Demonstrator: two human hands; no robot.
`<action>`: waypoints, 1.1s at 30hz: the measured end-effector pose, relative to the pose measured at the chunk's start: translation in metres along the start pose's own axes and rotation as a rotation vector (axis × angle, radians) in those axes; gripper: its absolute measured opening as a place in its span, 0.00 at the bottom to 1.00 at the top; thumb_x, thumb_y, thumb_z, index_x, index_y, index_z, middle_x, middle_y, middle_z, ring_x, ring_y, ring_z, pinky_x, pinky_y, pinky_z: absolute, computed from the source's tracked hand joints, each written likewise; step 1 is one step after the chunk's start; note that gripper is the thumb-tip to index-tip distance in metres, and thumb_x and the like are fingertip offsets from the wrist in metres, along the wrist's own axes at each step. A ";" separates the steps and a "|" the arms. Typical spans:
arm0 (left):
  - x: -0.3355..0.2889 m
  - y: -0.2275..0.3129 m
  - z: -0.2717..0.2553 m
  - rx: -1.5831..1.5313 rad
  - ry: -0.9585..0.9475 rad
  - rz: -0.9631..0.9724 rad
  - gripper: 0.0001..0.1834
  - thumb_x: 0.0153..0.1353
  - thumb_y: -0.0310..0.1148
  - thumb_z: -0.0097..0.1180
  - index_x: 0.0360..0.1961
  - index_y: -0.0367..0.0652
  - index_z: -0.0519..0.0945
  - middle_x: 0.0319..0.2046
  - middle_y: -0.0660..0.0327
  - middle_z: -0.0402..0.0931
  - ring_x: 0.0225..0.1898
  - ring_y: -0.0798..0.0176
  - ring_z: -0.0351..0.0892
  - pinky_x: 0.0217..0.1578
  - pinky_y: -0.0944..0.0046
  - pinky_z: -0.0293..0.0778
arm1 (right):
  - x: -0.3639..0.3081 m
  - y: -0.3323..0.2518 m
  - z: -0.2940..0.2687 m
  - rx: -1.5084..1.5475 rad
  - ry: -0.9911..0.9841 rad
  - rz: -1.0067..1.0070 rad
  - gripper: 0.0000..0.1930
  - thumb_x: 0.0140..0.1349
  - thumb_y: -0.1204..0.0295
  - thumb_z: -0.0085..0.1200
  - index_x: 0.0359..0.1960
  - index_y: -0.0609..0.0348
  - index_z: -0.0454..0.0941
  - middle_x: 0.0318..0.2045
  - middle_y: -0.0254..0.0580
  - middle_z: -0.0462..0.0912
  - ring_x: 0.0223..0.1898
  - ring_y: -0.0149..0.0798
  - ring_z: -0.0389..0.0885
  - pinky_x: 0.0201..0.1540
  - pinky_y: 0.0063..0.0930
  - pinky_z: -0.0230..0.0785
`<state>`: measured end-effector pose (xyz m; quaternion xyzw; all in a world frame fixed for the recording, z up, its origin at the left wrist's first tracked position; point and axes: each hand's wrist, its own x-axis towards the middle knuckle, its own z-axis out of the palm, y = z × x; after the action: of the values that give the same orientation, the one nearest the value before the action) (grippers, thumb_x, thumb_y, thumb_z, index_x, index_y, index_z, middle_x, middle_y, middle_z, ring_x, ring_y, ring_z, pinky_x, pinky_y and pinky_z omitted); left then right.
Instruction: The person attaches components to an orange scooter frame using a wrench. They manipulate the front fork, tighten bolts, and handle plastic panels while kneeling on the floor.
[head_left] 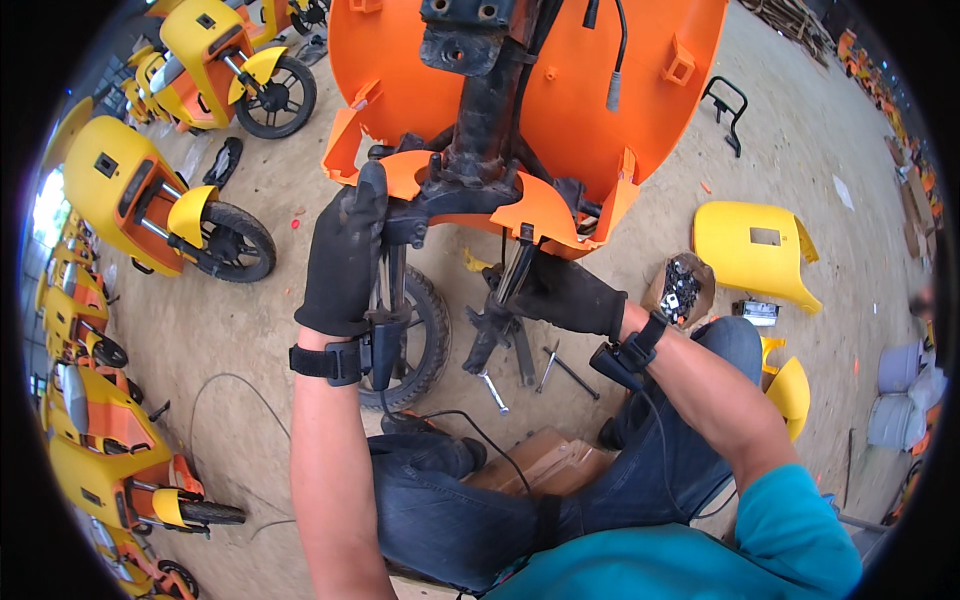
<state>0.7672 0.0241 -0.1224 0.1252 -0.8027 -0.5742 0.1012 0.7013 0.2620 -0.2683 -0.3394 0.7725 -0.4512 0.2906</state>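
Observation:
In front of me stands a scooter front end with a black steering column (484, 110) and an orange front panel (590, 110). My left hand (345, 260), in a black glove, is closed against the left end of the black fork clamp (405, 222); one finger points up and the others are partly hidden. My right hand (568, 292), also gloved, wraps round the right metal fork tube (514, 272), its fingertips hidden. Below it shows a black bracket-like part (490, 328). A black tyre (432, 335) stands behind the left fork leg.
A wrench (494, 392) and a thin dark rod (578, 378) lie on the floor between my feet, beside flattened cardboard (545, 465). Right are an open bag of small parts (682, 290) and a yellow panel (750, 250). Yellow scooters (125, 195) line the left. Cables trail from my wrists.

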 end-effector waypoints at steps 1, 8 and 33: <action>0.001 -0.002 -0.001 0.003 -0.018 0.011 0.31 0.70 0.57 0.41 0.37 0.36 0.80 0.27 0.64 0.76 0.30 0.71 0.71 0.32 0.69 0.66 | -0.001 0.000 0.001 -0.021 0.007 0.000 0.26 0.62 0.68 0.59 0.60 0.62 0.67 0.50 0.41 0.78 0.52 0.35 0.76 0.59 0.31 0.66; 0.012 -0.030 -0.002 -0.084 0.083 0.164 0.30 0.69 0.56 0.43 0.38 0.36 0.79 0.29 0.65 0.74 0.31 0.72 0.67 0.32 0.69 0.64 | -0.009 -0.035 0.010 0.024 -0.026 0.010 0.23 0.62 0.64 0.59 0.54 0.64 0.70 0.47 0.42 0.79 0.50 0.36 0.77 0.58 0.32 0.67; 0.008 -0.012 0.007 -0.021 0.157 0.227 0.31 0.68 0.58 0.44 0.31 0.37 0.79 0.24 0.65 0.74 0.27 0.72 0.68 0.29 0.67 0.65 | -0.009 -0.043 0.008 -0.070 -0.049 0.046 0.22 0.60 0.57 0.58 0.46 0.63 0.75 0.40 0.48 0.81 0.44 0.43 0.80 0.50 0.36 0.70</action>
<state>0.7588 0.0245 -0.1359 0.0771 -0.7951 -0.5560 0.2294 0.7243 0.2499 -0.2318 -0.3424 0.7881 -0.4087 0.3076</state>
